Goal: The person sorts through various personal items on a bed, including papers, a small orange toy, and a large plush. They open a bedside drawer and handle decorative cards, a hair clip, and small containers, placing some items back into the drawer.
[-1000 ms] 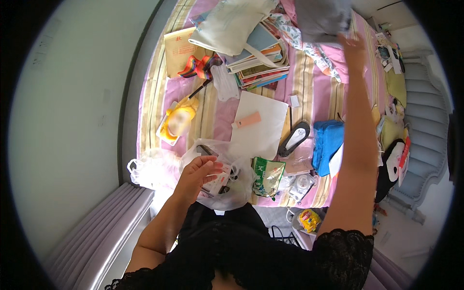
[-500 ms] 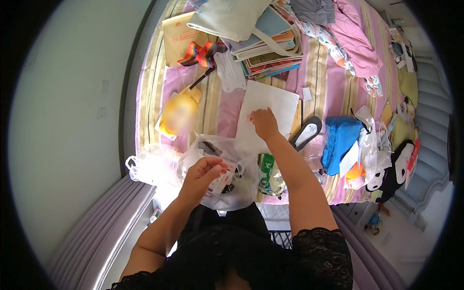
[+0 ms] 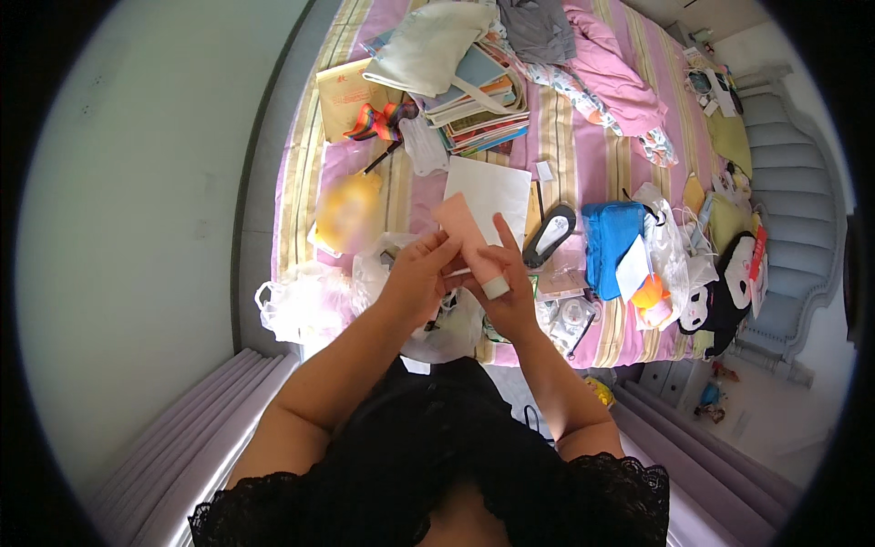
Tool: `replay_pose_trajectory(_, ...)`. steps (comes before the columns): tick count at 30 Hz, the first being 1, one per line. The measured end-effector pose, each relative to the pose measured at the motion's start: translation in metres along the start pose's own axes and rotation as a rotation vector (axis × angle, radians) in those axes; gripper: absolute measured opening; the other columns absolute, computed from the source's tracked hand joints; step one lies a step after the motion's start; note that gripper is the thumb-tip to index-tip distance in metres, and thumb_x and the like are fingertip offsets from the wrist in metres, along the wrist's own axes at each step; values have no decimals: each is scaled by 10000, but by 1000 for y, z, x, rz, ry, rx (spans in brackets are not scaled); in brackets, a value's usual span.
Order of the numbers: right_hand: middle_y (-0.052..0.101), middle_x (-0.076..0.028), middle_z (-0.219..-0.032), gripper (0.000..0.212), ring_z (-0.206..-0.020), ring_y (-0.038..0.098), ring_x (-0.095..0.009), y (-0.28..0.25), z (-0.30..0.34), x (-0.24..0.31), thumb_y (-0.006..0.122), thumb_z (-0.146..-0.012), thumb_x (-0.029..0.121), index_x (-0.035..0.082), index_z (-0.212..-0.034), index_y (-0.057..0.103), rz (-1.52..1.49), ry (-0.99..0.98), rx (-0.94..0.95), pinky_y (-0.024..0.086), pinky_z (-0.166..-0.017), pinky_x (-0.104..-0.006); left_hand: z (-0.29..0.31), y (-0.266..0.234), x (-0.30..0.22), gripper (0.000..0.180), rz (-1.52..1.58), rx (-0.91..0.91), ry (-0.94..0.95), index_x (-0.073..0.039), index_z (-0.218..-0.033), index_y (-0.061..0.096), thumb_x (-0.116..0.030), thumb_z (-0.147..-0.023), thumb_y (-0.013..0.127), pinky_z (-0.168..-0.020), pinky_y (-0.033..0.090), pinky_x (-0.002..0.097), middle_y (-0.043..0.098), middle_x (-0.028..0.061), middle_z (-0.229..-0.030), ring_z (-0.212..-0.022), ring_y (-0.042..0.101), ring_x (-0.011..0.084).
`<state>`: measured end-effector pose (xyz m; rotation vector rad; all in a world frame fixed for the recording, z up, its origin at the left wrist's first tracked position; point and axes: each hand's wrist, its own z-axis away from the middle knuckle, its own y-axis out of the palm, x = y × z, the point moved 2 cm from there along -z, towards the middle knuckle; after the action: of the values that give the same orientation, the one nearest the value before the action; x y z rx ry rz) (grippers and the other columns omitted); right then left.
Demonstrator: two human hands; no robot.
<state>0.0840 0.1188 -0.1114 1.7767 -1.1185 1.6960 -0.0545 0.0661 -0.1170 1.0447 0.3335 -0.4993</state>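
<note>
A pink squeeze tube point(image 3: 462, 223) with a white cap point(image 3: 496, 288) is held between my two hands, tilted with its cap end toward me. My left hand point(image 3: 427, 273) pinches it from the left side. On the capped end, the fingers of my right hand point(image 3: 510, 296) are closed, with one finger stretched upward. Beneath and beyond the tube lies a white sheet or pad point(image 3: 492, 187). Below my hands sits a clear plastic bag point(image 3: 451, 337) with small items inside, partly hidden by my forearm and hands.
At left are a yellow plush item point(image 3: 351, 210) and a white plastic bag point(image 3: 305, 305). A black flat shoe point(image 3: 551, 235) and a blue bag point(image 3: 612, 246) lie to the right. Stacked books point(image 3: 483, 132), a cream tote point(image 3: 428, 50) and pink clothing point(image 3: 615, 68) are farther off.
My right hand has come back from the white sheet toward my left hand. The pink tube is now in both hands. The whole view has shifted slightly.
</note>
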Motion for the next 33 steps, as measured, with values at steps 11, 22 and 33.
replay_pose_trajectory(11, 600, -81, -1009, 371, -879, 580, -133, 17, 74, 13, 573, -886, 174, 4, -1204, 486, -527, 620, -60, 482, -772, -262, 22, 8, 13, 229, -551, -9, 211, 17, -1044, 570, -134, -872, 568, -699, 526, 296, 642, 84, -922, -797, 631, 169)
replay_pose_trajectory(22, 647, -174, -863, 404, -707, 624, -238, -67, 151, -299, 605, -794, 364, -14, -934, 598, 378, 1217, -32, 488, -591, -352, 66, -67, 11, 318, -1736, -385, 854, -111, -1031, 650, -70, -716, 673, -1006, 288, 458, 376, 238, -1314, -1220, 345, 401)
replay_pose_trajectory(33, 648, -150, -898, 233, -914, 603, -326, -100, -38, -331, 636, -760, 276, 74, -874, 653, 877, 724, -169, 475, -806, -415, 41, -131, 12, 243, -1348, -453, 481, 16, -992, 610, -19, -752, 616, -846, 447, 347, 618, 161, -1017, -939, 589, 282)
